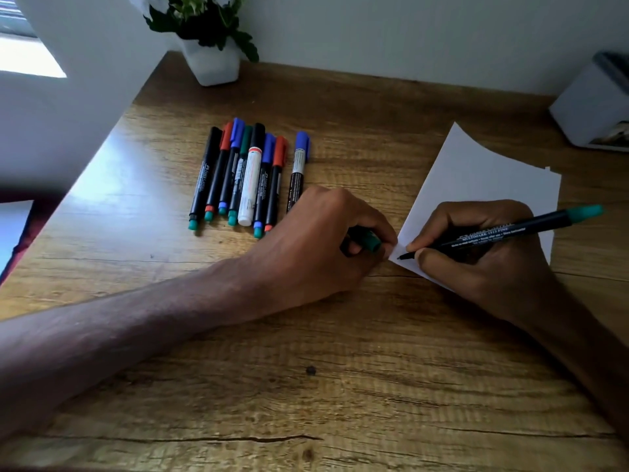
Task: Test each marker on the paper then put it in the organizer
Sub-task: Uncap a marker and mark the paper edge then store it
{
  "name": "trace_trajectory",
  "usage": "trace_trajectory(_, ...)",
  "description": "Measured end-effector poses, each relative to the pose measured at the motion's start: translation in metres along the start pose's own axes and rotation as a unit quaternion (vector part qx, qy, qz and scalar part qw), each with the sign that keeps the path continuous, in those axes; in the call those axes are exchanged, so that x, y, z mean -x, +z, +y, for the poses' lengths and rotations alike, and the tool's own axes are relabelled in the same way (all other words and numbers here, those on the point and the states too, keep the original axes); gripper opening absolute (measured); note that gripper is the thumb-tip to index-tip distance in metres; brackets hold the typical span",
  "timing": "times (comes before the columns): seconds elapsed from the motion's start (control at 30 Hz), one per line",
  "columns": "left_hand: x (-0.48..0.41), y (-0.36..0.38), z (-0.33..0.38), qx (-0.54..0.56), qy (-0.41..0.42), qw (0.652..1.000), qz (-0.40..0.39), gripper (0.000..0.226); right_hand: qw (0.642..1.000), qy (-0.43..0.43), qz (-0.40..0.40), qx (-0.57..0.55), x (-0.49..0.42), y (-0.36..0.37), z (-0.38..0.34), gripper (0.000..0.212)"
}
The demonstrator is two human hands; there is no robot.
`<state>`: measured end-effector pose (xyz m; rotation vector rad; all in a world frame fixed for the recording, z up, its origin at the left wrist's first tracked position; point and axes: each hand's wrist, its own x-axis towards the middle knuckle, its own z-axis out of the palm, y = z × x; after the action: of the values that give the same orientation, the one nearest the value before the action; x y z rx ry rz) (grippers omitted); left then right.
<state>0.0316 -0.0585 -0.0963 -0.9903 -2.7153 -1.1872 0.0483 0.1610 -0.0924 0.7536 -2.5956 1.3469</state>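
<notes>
My right hand grips an uncapped black marker with a green end, its tip touching the near corner of the white paper. My left hand is closed around the marker's green cap and rests at the paper's corner. Several capped markers lie side by side on the wooden table to the left, with one blue-capped marker slightly apart. A white box-shaped organizer stands at the far right edge.
A white pot with a green plant stands at the table's back edge against the wall. The table's left edge runs diagonally past the row of markers.
</notes>
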Motion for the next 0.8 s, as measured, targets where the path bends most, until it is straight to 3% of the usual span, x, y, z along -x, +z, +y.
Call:
trace_trajectory(0.3, 0.0001, -0.0006, 0.0005, 0.003, -0.002, 1.0, -0.004, 0.019, 1.0, 0.01, 0.004, 0.017, 0.0005, -0.0006, -0.0019, 0.017)
trace_trajectory(0.43, 0.0, -0.0007, 0.0002, 0.001, -0.002, 1.0, -0.005, 0.019, 0.999, 0.019, 0.011, 0.029, 0.0009, -0.0002, -0.0005, 0.004)
trace_trajectory(0.8, -0.0003, -0.0008, 0.0004, 0.001, -0.002, 1.0, -0.007, 0.02, 0.998, 0.032, 0.026, 0.04, 0.0008, -0.0001, -0.0026, 0.01)
